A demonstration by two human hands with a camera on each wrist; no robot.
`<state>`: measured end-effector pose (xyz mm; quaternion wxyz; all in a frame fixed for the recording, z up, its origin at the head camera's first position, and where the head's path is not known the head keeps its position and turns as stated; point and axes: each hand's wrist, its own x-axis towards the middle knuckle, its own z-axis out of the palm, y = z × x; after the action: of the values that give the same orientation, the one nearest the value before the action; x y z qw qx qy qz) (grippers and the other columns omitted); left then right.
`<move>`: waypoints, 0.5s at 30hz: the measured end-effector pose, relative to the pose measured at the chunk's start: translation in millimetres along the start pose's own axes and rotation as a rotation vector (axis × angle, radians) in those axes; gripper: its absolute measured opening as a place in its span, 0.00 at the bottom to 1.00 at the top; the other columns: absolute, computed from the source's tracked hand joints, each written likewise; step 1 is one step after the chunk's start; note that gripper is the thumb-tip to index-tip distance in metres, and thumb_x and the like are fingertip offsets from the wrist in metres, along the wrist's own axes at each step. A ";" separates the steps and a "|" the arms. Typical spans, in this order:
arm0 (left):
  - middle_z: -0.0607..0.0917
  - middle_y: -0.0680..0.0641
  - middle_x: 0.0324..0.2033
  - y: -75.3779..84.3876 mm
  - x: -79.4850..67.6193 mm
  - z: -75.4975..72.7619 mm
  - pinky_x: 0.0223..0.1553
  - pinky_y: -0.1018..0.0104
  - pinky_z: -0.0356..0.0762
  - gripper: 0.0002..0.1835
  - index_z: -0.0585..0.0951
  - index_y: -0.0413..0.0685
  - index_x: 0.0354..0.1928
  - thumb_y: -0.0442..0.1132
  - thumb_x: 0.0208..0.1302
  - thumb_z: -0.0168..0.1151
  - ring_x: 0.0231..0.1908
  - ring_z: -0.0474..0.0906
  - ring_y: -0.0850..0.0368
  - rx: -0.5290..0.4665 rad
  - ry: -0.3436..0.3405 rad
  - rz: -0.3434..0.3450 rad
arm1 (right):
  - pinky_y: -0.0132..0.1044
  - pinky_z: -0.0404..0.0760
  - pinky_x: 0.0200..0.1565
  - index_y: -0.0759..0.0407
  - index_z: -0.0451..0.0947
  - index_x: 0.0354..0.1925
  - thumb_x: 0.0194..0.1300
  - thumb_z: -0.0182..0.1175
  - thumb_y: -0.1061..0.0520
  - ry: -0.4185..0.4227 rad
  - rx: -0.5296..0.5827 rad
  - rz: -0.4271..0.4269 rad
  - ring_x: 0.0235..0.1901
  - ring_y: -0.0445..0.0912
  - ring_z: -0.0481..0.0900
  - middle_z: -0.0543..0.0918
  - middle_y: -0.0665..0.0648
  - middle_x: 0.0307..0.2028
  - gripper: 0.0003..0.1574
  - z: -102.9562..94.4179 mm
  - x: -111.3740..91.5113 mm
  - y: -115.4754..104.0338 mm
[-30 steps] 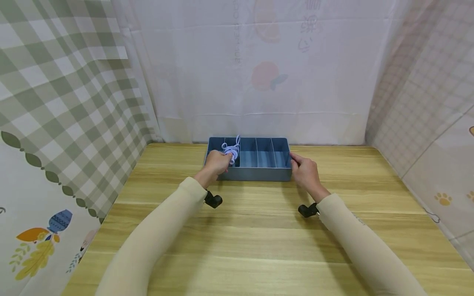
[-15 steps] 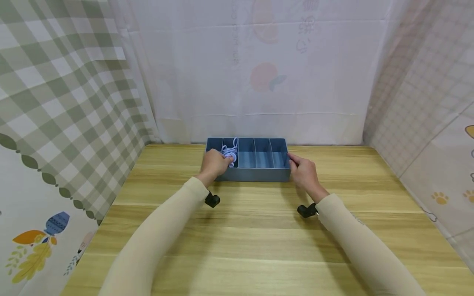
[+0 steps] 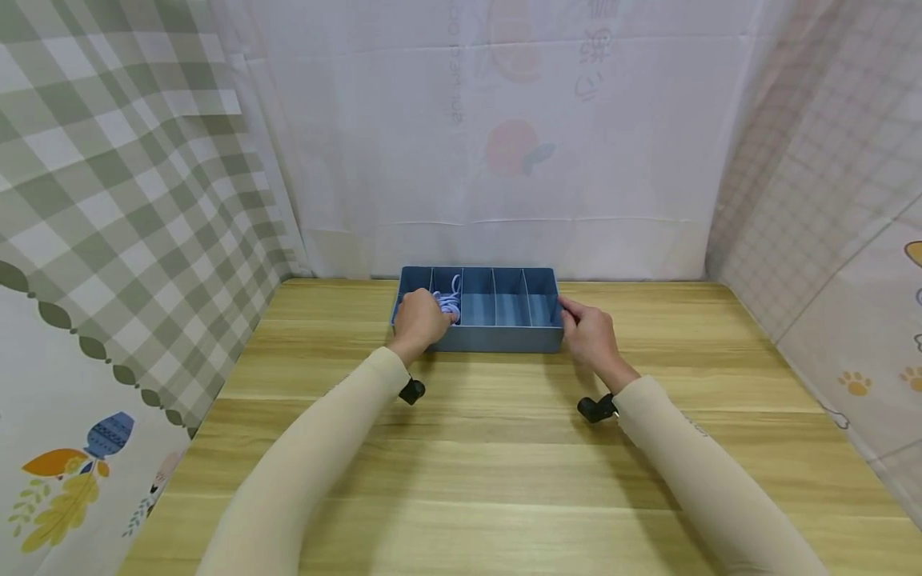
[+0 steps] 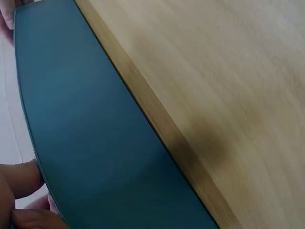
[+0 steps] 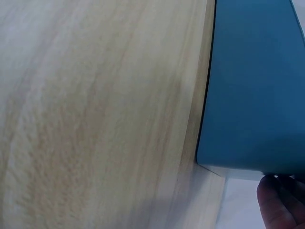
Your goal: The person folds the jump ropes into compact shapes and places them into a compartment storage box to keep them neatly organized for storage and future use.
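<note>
A blue-grey divided storage box [image 3: 497,339] stands at the back of the table, its long front wall facing me. Pale lavender cord [image 3: 450,304], looped in a bundle, sits in the second compartment from the left with one loop upright. My left hand [image 3: 420,322] reaches over the front rim and holds the cord, partly hiding it and the leftmost compartment. In the left wrist view, left fingers [image 4: 23,179] show at the rim. My right hand [image 3: 592,334] grips the box's right end; in the right wrist view its fingertips [image 5: 271,188] meet the end wall.
The wooden table [image 3: 497,464] extends in front of the box. A white printed cloth [image 3: 432,160] hangs behind, with a green checked cloth [image 3: 144,176] at left and a patterned cloth [image 3: 828,240] at right. Black wrist cameras [image 3: 598,410] sit under both wrists.
My left hand has shifted slightly over the front rim, and the cord sits lower in its compartment. The right hand keeps its place at the box's right end.
</note>
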<state>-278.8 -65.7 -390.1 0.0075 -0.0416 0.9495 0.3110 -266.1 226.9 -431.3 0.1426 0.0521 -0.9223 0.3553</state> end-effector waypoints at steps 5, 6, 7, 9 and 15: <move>0.64 0.55 0.12 -4.5 -0.5 -2.1 0.21 0.64 0.62 0.27 0.73 0.50 0.12 0.48 0.67 0.71 0.17 0.65 0.59 0.026 -0.013 0.087 | 0.34 0.68 0.21 0.67 0.76 0.65 0.78 0.53 0.62 -0.005 0.009 0.001 0.21 0.49 0.75 0.82 0.69 0.56 0.22 -0.6 -0.1 -1.1; 0.67 0.55 0.12 -6.1 -0.5 -2.3 0.22 0.65 0.64 0.25 0.76 0.48 0.14 0.48 0.67 0.71 0.18 0.67 0.59 0.017 -0.012 0.100 | 0.34 0.68 0.21 0.67 0.76 0.65 0.78 0.52 0.62 -0.008 0.011 0.003 0.23 0.50 0.77 0.82 0.69 0.57 0.22 -0.6 -0.3 -1.3; 0.70 0.55 0.13 -7.9 -0.2 -2.5 0.23 0.65 0.65 0.23 0.80 0.47 0.16 0.48 0.67 0.71 0.20 0.69 0.58 0.003 -0.010 0.109 | 0.34 0.69 0.22 0.67 0.76 0.65 0.78 0.52 0.62 -0.011 0.012 0.004 0.27 0.51 0.80 0.82 0.69 0.57 0.22 -0.8 -0.5 -1.8; 0.77 0.54 0.17 -11.9 0.2 -2.8 0.25 0.65 0.70 0.17 0.86 0.43 0.23 0.46 0.67 0.72 0.24 0.73 0.57 -0.064 -0.009 0.110 | 0.33 0.70 0.24 0.67 0.76 0.66 0.78 0.52 0.62 -0.018 0.011 0.007 0.31 0.52 0.82 0.82 0.69 0.57 0.22 -1.0 -1.0 -2.0; 0.88 0.48 0.34 -21.4 -0.6 -5.0 0.36 0.61 0.79 0.11 0.90 0.44 0.38 0.45 0.68 0.71 0.38 0.80 0.52 -0.264 0.005 0.085 | 0.35 0.67 0.19 0.65 0.76 0.66 0.78 0.53 0.61 -0.022 0.004 0.016 0.16 0.50 0.71 0.82 0.69 0.57 0.23 -1.5 -0.6 -0.3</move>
<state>-276.4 -85.8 -398.6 -0.0137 -0.0026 0.9011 0.4333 -265.2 227.7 -430.2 0.1296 0.0490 -0.9235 0.3577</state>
